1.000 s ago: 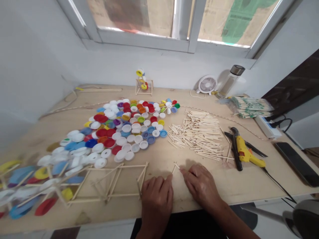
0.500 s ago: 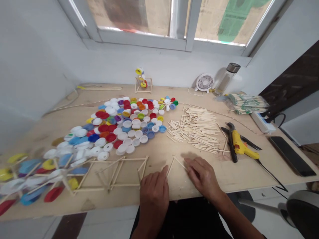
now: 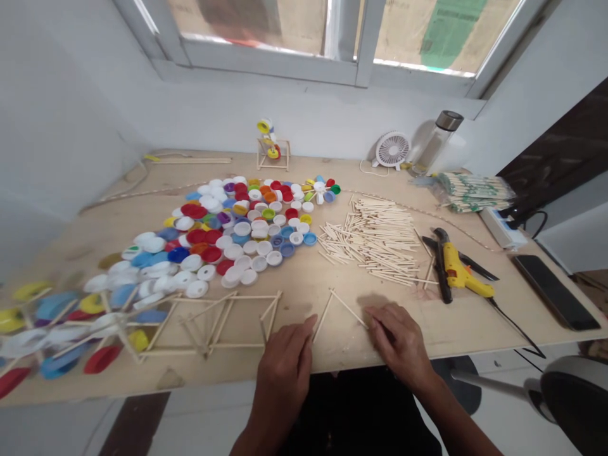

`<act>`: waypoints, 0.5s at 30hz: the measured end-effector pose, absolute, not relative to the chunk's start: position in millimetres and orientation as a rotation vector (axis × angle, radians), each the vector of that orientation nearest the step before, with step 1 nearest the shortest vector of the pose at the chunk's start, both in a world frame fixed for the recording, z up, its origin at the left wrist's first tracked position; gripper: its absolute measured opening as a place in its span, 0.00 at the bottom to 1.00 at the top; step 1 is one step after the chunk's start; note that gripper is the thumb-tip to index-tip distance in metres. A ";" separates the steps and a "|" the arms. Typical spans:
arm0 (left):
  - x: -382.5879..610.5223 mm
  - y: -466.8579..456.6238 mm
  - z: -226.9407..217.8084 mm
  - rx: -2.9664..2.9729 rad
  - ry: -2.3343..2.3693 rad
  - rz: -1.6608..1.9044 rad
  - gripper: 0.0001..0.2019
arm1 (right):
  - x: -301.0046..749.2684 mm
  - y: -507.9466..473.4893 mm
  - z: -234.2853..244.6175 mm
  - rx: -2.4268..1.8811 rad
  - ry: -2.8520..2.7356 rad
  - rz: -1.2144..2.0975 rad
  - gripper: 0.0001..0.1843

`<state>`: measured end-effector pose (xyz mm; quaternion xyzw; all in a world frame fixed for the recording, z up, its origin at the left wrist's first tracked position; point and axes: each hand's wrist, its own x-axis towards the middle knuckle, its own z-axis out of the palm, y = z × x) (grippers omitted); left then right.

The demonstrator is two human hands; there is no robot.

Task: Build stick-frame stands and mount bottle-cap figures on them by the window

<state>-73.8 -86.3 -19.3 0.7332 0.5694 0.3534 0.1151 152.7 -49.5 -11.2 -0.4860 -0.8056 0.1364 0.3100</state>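
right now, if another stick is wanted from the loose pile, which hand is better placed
Probably the right hand: the loose stick pile lies nearer it, though it is at the end of one angled stick. The left hand sits farther off, beside a second stick.

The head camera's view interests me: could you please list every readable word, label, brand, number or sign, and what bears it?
No text can be read anywhere.
Clear plastic packet of wooden sticks: green markings, too small and blurred to read.
Black rectangular phone: dark screen, no legible text.
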 end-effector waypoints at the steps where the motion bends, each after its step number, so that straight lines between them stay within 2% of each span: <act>1: -74.4 -85.6 -19.7 2.156 1.660 1.033 0.17 | 152.3 -49.4 -11.4 -1.285 -2.135 0.351 0.12; 15: -66.9 -89.1 -23.9 2.240 1.711 1.028 0.20 | 150.0 -49.4 -15.5 -1.276 -2.179 0.314 0.12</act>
